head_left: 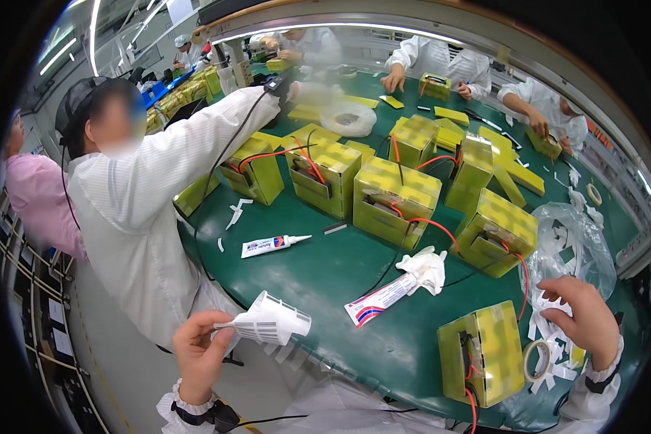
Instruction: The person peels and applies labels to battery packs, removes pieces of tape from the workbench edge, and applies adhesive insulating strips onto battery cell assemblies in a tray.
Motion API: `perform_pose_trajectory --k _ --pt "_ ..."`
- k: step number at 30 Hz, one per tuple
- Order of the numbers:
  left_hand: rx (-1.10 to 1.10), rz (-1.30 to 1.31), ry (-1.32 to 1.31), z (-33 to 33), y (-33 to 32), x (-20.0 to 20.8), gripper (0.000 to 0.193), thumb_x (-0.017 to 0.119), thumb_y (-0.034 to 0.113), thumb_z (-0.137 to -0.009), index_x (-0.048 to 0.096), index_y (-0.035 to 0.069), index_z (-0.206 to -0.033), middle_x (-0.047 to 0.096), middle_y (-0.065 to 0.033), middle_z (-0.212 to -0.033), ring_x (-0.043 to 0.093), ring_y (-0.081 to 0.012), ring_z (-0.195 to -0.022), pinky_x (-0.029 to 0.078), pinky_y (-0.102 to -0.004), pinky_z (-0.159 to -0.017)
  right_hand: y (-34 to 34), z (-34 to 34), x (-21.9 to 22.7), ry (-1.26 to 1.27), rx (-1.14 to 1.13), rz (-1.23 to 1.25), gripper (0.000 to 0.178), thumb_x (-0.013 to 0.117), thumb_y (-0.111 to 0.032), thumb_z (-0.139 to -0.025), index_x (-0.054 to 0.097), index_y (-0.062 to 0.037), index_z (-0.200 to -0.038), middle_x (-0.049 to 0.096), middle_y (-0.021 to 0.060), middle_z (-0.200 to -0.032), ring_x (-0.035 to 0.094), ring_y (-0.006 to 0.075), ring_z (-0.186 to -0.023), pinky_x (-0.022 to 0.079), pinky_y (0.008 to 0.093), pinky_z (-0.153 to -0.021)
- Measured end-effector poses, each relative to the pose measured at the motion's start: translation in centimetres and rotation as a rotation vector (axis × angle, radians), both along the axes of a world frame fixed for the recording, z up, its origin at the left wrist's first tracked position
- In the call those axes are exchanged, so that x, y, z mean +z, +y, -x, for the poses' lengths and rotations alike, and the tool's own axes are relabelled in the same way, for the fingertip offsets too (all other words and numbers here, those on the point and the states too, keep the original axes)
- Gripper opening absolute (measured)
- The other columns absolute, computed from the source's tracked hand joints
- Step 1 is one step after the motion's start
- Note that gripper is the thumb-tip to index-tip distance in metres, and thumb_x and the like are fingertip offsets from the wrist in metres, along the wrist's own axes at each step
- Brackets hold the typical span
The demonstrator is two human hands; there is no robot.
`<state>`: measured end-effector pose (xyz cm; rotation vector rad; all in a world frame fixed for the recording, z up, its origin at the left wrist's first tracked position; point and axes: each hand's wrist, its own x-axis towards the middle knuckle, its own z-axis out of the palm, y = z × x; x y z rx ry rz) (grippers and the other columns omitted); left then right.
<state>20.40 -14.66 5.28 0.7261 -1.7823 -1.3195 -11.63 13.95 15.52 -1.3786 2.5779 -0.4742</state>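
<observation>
My left hand [200, 353] is closed, pinching the edge of a curled white sheet of barcode labels [273, 320] just off the table's front edge. At the right, my right hand [584, 317] hovers with thumb and fingers apart, holding nothing that I can see. Under and beside it lie crumpled white paper strips [550, 325] and a roll of tape [537, 360]. Nearest to that hand stands a yellow-wrapped battery pack [500, 353] with red and black wires on its left side.
More yellow-wrapped battery packs [396, 197] stand across the green table [282, 267]. A glue tube [383, 298] touches a crumpled white wipe [428, 269]; another tube [273, 244] lies farther left. A clear plastic bag [575, 246] sits right. A co-worker's sleeve [188, 148] reaches over from the left.
</observation>
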Motion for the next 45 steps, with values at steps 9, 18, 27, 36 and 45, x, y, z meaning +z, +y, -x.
perform_pose_trajectory --k 9,18,27,36,45 --pt "-0.004 -0.025 0.041 -0.5 -1.5 -1.0 0.016 0.056 -0.005 -0.075 0.055 -0.004 -0.091 0.058 -0.0074 -0.086 0.055 -0.0115 -0.078 0.043 -0.021 -0.069 -1.4 -1.6 0.3 0.033 0.046 -0.076 0.035 0.064 -0.004 -0.064 0.053 -0.0025 -0.096 0.054 0.0135 -0.077 0.054 0.0297 -0.073 0.042 0.0347 -0.062" --pt "-0.156 -0.077 0.074 1.7 -1.5 -1.3 0.018 0.054 -0.003 -0.078 0.055 -0.004 -0.095 0.058 -0.0076 -0.09 0.056 -0.0122 -0.084 0.044 -0.0232 -0.074 -2.4 -3.6 1.1 0.062 0.069 -0.055 0.037 0.065 0.001 -0.057 0.055 -0.0013 -0.093 0.056 0.0105 -0.073 0.054 0.0255 -0.069 0.041 0.0303 -0.06" --pt "-0.526 0.086 0.102 9.0 1.1 -0.2 0.016 0.054 -0.002 -0.078 0.054 -0.003 -0.094 0.058 -0.007 -0.089 0.057 -0.0126 -0.083 0.044 -0.0231 -0.075 -10.4 -7.3 -1.0 0.007 0.416 0.346 0.024 0.065 0.0 -0.064 0.058 -0.0014 -0.087 0.056 0.0117 -0.084 0.054 0.0266 -0.079 0.043 0.0309 -0.069" --pt "-0.544 0.227 0.135 10.5 5.0 0.3 0.017 0.056 -0.001 -0.075 0.055 0.002 -0.092 0.06 -0.0099 -0.083 0.061 -0.0181 -0.071 0.047 -0.0253 -0.062 -10.6 -8.2 -4.3 -0.024 0.511 0.484 0.023 0.066 -0.004 -0.065 0.058 -0.0042 -0.086 0.056 0.0072 -0.081 0.054 0.0238 -0.077 0.045 0.0311 -0.066" --pt "-0.551 0.13 0.091 10.4 6.1 0.7 0.017 0.056 0.001 -0.077 0.053 0.0 -0.093 0.061 -0.009 -0.084 0.062 -0.0167 -0.079 0.046 -0.0233 -0.064 -10.3 -8.4 -4.5 0.09 0.537 0.541 0.018 0.066 0.0 -0.062 0.059 -0.0032 -0.079 0.056 0.0059 -0.074 0.054 0.0219 -0.073 0.044 0.0293 -0.062"
